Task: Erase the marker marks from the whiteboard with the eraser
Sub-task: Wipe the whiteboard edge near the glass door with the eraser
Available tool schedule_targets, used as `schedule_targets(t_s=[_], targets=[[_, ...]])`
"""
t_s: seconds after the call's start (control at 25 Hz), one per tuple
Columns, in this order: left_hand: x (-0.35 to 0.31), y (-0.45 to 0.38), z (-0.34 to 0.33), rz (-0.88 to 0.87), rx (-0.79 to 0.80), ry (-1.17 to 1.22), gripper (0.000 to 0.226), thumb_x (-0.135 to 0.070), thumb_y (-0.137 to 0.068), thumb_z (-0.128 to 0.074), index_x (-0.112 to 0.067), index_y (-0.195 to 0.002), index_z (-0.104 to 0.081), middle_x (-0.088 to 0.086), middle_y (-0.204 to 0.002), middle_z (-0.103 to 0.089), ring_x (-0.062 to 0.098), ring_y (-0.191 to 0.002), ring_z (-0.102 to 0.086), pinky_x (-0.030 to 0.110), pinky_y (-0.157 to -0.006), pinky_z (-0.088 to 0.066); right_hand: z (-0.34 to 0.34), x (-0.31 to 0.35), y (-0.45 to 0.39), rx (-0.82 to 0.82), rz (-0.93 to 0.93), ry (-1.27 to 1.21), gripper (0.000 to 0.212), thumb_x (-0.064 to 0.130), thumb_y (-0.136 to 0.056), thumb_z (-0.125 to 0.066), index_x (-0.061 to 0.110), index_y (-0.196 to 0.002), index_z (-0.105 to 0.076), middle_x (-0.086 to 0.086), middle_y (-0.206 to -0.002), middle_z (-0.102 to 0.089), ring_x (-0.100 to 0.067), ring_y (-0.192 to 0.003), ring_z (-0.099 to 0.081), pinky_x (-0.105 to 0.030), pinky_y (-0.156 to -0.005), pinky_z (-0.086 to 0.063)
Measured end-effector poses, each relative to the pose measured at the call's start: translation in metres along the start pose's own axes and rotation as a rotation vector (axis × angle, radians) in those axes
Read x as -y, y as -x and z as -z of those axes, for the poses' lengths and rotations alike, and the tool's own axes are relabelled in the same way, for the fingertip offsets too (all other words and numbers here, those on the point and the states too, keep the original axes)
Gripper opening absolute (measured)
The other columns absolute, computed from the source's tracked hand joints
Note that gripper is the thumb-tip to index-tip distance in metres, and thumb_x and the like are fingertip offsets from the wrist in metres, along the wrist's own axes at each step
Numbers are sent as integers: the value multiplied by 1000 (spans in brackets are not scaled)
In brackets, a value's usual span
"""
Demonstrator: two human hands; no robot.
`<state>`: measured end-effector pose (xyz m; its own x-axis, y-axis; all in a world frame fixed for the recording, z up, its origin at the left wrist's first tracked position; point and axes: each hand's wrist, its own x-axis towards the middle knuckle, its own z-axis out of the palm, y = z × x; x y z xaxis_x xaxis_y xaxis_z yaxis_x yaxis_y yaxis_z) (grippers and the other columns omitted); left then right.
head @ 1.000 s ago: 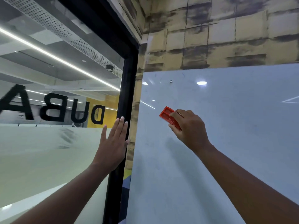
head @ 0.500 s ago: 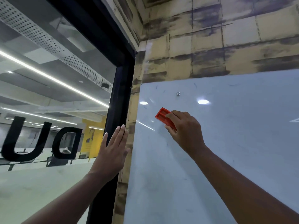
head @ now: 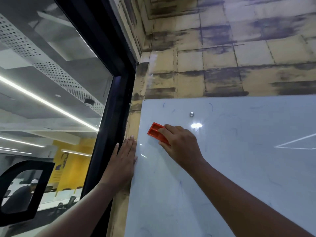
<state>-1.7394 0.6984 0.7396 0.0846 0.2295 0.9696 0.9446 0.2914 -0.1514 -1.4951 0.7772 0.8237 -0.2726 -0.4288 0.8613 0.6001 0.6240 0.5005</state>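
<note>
The red eraser [head: 156, 133] is held flat against the whiteboard [head: 239, 159] near its upper left corner, gripped by the right hand [head: 179, 144], whose fingers are curled over the eraser's lower right end; only the upper left half of the plastic back is left uncovered. The eraser's long axis is seen to run diagonally, from upper left down to lower right, roughly in line with the forearm. The left hand [head: 124, 161] is laid flat with straight fingers across the strip of tiled wall [head: 222, 65] between the black window frame [head: 109, 117] and the board's left edge; nothing is held by it, and it appears to serve as a brace.

Faint blue marker traces [head: 212, 106] are left along the top of the board, above and to the right of the eraser, around a small metal mounting stud [head: 191, 114]; fainter strokes can perhaps be made out lower down, though glare makes this uncertain. The next stroke is therefore judged to lie upward and rightward from the gripping hand, which is the nearer of the two. The erasing is judged largely done, with residue remaining.
</note>
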Motion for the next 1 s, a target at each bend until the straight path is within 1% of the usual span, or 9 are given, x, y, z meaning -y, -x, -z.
schedule_targets(t_s=[0.08,0.2,0.32,0.44,0.52,0.64,0.76,0.84,1.0], targets=[[-1,-14,-10,9,-45,83,61,-41,-111,-9,-17,-167,-6,1,-177,-7,19,-164,-2,46,-131,2,-14,5,-7,4,17,17,45,38,-87,-79,19,-126,-67,-3,-117,-71,-27,-90,-68,-42,-71,-58],[4,-26,-25,33,-123,198,60,-39,-113,-16,-21,-169,-11,-4,-177,-11,12,-164,-2,30,-130,15,-31,7,-9,-33,38,32,40,37,-89,-76,18,-124,-69,-4,-113,-72,-27,-84,-66,-40,-68,-58],[9,-26,-38,23,-212,283,56,-32,-115,-30,-21,-169,-23,-7,-176,-19,12,-164,-12,30,-132,7,-41,0,-14,-90,86,66,38,38,-94,-70,17,-126,-70,-6,-118,-72,-27,-87,-66,-40,-70,-57],[6,-24,-42,8,-301,360,54,-28,-114,-31,-20,-167,-32,-6,-174,-28,11,-163,-17,36,-134,-5,-44,-17,-38,-144,100,142,36,37,-93,-72,17,-123,-72,-6,-110,-73,-27,-85,-63,-39,-65,-55],[4,-23,-43,13,-338,373,53,-28,-113,-31,-19,-165,-35,-5,-173,-31,10,-163,-19,37,-134,-8,-42,-31,-61,-189,4,240,36,37,-91,-75,17,-121,-74,-6,-100,-72,-28,-80,-63,-37,-59,-55],[5,-23,-45,-3,-360,361,53,-25,-112,-33,-17,-165,-37,-3,-172,-33,8,-162,-18,36,-134,-8,-39,-38,-81,-220,-236,384,39,40,-91,-75,16,-121,-74,-9,-91,-70,-29,-77,-62,-34,-55,-52],[6,-24,-47,-10,-364,355,53,-25,-112,-33,-17,-165,-37,-3,-172,-33,8,-162,-17,34,-134,-5,-46,-14,-84,-223,-426,312,42,40,-94,-68,14,-127,-70,-11,-94,-66,-30,-83,-59,-39,-60,-54],[6,-25,-47,-6,-365,362,53,-23,-112,-35,-17,-165,-37,-4,-172,-33,8,-162,-17,32,-134,-3,-52,11,-74,-226,-359,229,44,37,-95,-66,11,-130,-67,-13,-97,-66,-29,-84,-59,-37,-62,-55],[6,-21,-48,5,-357,374,54,-22,-111,-43,-16,-164,-38,-2,-171,-34,8,-162,-15,29,-133,1,-55,37,-34,-96,-14,70,53,41,-92,-67,12,-136,-64,-13,-111,-68,-25,-92,-62,-31,-67,-57]])
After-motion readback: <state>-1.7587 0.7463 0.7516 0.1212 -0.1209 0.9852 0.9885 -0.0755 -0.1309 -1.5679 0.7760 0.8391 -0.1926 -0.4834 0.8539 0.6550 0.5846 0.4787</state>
